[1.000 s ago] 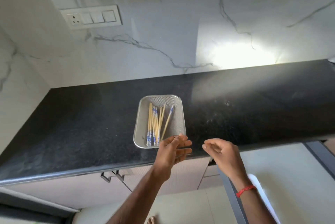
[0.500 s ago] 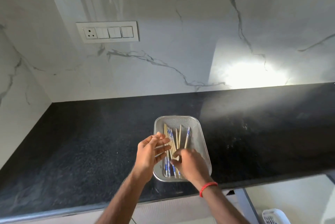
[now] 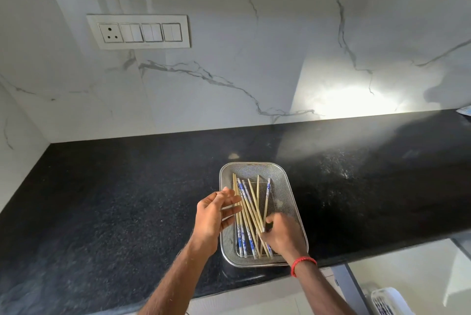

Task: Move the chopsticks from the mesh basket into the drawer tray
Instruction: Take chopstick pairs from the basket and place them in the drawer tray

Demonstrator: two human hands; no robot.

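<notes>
Steel mesh basket [image 3: 293,202] sits on black speckled counter [image 3: 114,200], near front edge, roughly centre of view. Inside: bundle of chopsticks [image 3: 246,223], pale wood w/ blue-white patterned ends, lying mostly lengthwise, a few fanned out & crossing.

Right hand [image 3: 281,234] down in basket's near right part, back of hand up, fingers curled in around near ends of several chopsticks; held sticks angled up & away toward basket's far left. Red thread band [image 3: 303,263] at wrist, forearm coming in from lower right.

Left hand [image 3: 214,215] over basket's left rim, palm facing right, fingers spread & loosely extended, tips overlapping the leftmost chopsticks; can't tell whether touching. Nothing gripped. Forearm rising from bottom centre, slanted up-right.

Rest of chopsticks flat on mesh floor, blue ends partly toward near rim, partly toward far side.

White marble-look backsplash [image 3: 254,46] behind counter, w/ switch plate [image 3: 139,31] upper left: one socket + three rocker sets. Bright light patch on wall at right. White slotted item [image 3: 387,302] bottom right below counter edge, partly cut off; can't tell what it is.
</notes>
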